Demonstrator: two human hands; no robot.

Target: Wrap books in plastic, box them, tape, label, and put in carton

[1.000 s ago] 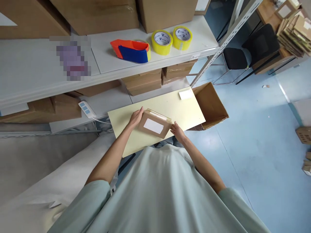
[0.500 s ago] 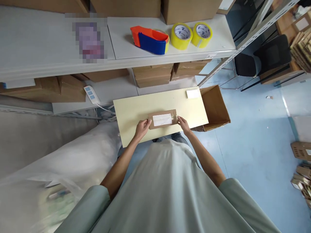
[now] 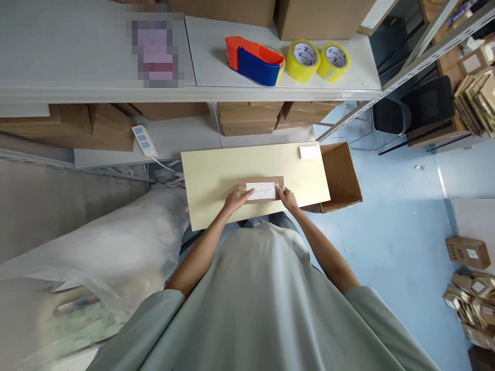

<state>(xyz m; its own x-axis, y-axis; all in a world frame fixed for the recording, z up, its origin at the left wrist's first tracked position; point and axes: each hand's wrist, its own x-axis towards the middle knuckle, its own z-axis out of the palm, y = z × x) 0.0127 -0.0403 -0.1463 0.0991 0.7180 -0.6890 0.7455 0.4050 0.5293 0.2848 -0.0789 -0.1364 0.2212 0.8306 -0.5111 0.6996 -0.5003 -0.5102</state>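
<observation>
A small brown cardboard box (image 3: 253, 181) with clear tape at its ends lies over the cream board in front of me. Its upper face bears a white label (image 3: 261, 191). My left hand (image 3: 236, 199) grips the box's left end, thumb stretched across onto the label. At the right end, my right hand (image 3: 287, 198) holds the box with its thumb near the label's edge. Fingers under or behind the box are partly hidden.
The cream board (image 3: 209, 170) carries a small white block (image 3: 308, 152). An open carton (image 3: 340, 175) stands at its right. Above, a shelf holds an orange-and-blue tape dispenser (image 3: 255, 61) and two yellow tape rolls (image 3: 303, 61). A large plastic bag (image 3: 127, 232) bulges at left.
Both hands have shifted from the box's end edges onto its near side, thumbs now over the top. The box looks tilted slightly. The camera view has shifted a little.
</observation>
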